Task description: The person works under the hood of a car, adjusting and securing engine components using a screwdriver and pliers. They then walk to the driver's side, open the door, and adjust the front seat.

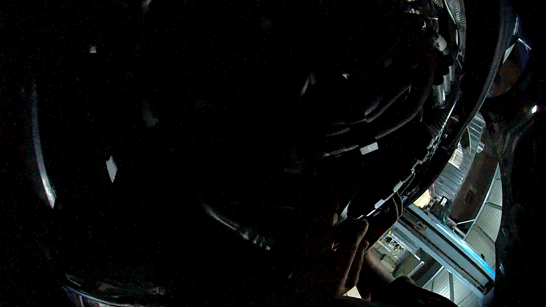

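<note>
Most of the view is very dark. Low and right of centre, my right hand (355,256) is raised against the lower edge of a large dark car-like panel or housing (406,179). Its fingers look bent and close together at that edge; whatever they may grip is lost in shadow. A dark sleeve (421,293) runs from this hand to the bottom of the picture. Just above the fingers, a small pale tag-like patch (369,148) shows. My left hand does not show.
Dark curved hoses or cables (392,128) run above the hand. Ribbed, shiny parts (446,79) line the upper right. Beyond the panel, a blue-grey beam (449,244) crosses a lit building with corrugated roofing (489,216). A pale curved strip (42,170) stands far left.
</note>
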A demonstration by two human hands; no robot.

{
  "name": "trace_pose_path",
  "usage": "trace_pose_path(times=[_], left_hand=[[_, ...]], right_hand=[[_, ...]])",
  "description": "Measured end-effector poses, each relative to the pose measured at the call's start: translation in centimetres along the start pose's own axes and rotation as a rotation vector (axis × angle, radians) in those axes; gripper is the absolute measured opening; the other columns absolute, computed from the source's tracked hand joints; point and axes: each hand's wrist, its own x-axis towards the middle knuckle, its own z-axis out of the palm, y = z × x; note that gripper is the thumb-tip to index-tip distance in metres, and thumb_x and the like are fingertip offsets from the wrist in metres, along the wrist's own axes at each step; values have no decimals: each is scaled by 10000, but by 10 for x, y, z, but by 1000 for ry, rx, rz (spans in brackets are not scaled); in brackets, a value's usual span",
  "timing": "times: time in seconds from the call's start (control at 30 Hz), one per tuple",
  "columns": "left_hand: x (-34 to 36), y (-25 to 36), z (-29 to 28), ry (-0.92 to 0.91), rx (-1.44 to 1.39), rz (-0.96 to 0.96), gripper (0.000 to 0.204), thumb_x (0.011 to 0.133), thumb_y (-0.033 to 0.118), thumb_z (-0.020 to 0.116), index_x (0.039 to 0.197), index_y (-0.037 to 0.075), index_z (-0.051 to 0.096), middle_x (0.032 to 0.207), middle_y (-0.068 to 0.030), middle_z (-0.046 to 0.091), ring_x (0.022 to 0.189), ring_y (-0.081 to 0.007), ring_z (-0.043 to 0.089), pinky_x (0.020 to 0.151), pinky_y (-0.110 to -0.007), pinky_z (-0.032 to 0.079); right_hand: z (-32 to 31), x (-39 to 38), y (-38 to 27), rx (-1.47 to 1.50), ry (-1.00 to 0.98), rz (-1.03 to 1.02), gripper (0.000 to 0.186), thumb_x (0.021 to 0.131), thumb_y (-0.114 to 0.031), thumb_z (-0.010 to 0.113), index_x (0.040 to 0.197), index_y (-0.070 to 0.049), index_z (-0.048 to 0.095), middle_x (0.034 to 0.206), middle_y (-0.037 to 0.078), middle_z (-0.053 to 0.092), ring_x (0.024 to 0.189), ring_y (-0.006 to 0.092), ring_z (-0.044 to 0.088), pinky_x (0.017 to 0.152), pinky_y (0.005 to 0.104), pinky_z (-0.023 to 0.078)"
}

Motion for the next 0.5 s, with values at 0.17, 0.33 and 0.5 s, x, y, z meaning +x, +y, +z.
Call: trace_pose_path(times=[0.17,0.33,0.5], left_hand=[[-1,-2,5,-21,24,11,668,972,320,575,1431,-130,392,1472,-465,323,1388,-582,355,1169,-616,270],[-2,-4,-3,-25,0,9,658,972,307,570,1432,-127,393,1474,-464,320,1391,-580,354,1169,-620,266],[-1,-7,-2,-37,2,12,648,971,295,566,1434,-125,394,1477,-464,317,1394,-577,352,1169,-625,263]], right_hand=[[-1,-4,6,-13,-11,15,528,898,-217,701,1356,-49,498,1416,198,455,1311,343,458,1044,467,428],[-6,-3,0,-47,-28,-7,522,897,-217,704,1348,-44,505,1409,205,459,1306,348,460,1044,474,425],[-8,-2,0,-60,-36,-10,516,896,-216,707,1340,-39,512,1402,212,463,1301,353,462,1044,482,422]])
